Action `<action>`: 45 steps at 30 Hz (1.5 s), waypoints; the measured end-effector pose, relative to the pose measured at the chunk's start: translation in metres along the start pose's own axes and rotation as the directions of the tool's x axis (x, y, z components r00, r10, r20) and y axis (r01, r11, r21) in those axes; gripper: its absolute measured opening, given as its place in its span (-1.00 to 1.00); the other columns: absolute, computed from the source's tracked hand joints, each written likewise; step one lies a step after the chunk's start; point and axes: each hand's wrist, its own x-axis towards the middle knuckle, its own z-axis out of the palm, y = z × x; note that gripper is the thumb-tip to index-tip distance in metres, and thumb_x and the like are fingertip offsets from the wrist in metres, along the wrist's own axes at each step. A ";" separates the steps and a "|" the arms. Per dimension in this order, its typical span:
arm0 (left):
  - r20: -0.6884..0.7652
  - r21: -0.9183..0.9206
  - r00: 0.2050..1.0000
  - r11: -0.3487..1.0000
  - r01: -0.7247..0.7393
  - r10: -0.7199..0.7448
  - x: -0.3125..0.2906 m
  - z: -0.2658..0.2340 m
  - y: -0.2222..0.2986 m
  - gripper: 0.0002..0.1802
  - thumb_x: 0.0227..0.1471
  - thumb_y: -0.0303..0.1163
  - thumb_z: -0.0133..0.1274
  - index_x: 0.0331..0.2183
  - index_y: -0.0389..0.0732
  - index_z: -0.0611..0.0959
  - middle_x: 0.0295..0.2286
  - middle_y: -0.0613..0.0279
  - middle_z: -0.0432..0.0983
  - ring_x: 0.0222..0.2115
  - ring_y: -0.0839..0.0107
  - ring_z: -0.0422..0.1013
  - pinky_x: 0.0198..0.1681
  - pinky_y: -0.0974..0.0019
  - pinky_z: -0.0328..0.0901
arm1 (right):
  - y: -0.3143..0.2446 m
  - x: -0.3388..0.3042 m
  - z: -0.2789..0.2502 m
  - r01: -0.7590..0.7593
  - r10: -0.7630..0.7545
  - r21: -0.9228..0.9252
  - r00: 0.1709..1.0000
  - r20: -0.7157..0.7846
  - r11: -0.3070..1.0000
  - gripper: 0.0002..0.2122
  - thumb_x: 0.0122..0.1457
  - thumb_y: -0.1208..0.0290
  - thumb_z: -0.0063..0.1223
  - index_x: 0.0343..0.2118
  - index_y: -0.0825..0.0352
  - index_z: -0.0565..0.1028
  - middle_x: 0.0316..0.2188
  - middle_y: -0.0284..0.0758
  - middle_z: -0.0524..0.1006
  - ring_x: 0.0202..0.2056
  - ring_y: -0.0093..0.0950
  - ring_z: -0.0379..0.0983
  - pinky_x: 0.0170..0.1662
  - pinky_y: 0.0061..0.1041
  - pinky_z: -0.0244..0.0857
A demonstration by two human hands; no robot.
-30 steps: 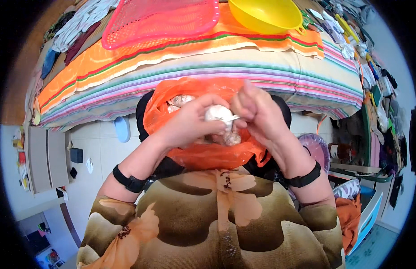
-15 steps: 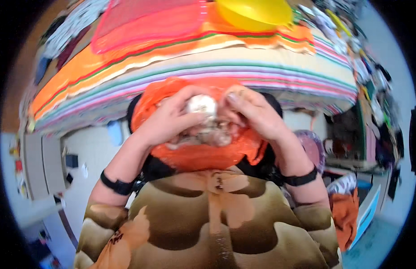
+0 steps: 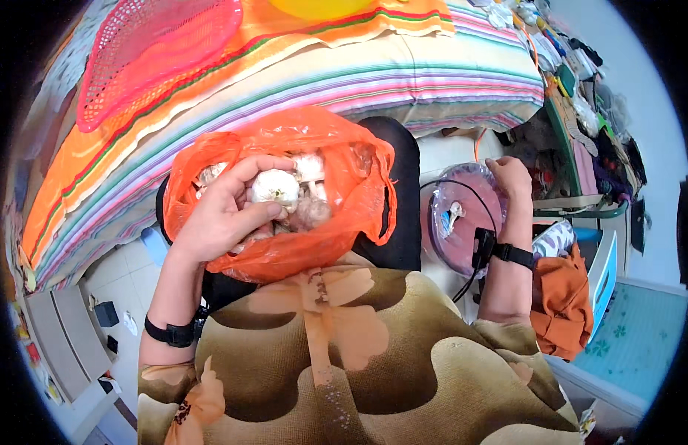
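Note:
My left hand is closed on a white garlic bulb, thumb below and fingers behind it. It is over an orange plastic bag that lies open on my lap. More garlic bulbs are inside the bag, some with purplish skin. My right hand is out to the right, over the far right rim of a pink-purple basin. Its fingers are mostly hidden, so whether it holds anything is unclear. A pale, dry scrap like a garlic stem is in the basin.
A striped cloth covers the surface ahead, bearing a red mesh basket and a yellow bowl. A black cable loops over the basin from my right wrist. Orange-brown fabric hangs by my right elbow; clutter fills the right side.
My right hand has left the bag and moved right to the basin. My left hand stays at the bag with the garlic bulb. The view has shifted right.

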 end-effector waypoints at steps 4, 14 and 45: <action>0.005 -0.005 0.999 0.999 -0.045 0.045 -0.001 -0.002 0.002 -0.43 -0.03 -0.61 0.02 0.08 -0.21 0.39 -0.13 0.31 0.40 -0.24 0.58 0.35 -0.21 0.49 0.29 | -0.016 -0.009 -0.016 0.044 -0.050 -0.036 0.977 -0.207 0.998 -0.57 0.05 -0.06 -0.05 -0.34 0.24 0.62 -0.39 -0.07 0.58 -0.24 -0.11 0.52 -0.16 -0.23 0.38; -0.120 -0.177 0.993 0.983 -0.044 0.023 0.000 -0.001 0.010 -0.55 -0.02 -0.60 0.14 -0.07 -0.25 0.38 -0.28 0.26 0.48 -0.40 0.63 0.44 -0.44 0.57 0.35 | -0.207 -0.135 -0.041 0.441 -0.947 0.872 0.313 0.073 0.213 -0.71 0.16 0.41 0.06 -0.08 0.40 0.45 -0.29 -0.36 0.55 -0.27 -0.61 0.46 -0.22 -0.61 0.35; -0.048 0.009 0.996 0.997 0.071 -0.070 -0.006 -0.007 0.004 -0.40 0.10 -0.47 0.02 0.16 -0.20 0.25 -0.28 0.23 0.51 -0.38 0.58 0.50 -0.41 0.56 0.39 | -0.235 -0.179 -0.007 0.534 -0.964 0.837 0.264 -0.034 0.117 -0.75 0.05 0.53 -0.21 -0.20 0.39 0.45 -0.38 -0.11 0.51 -0.28 -0.22 0.49 -0.15 -0.32 0.34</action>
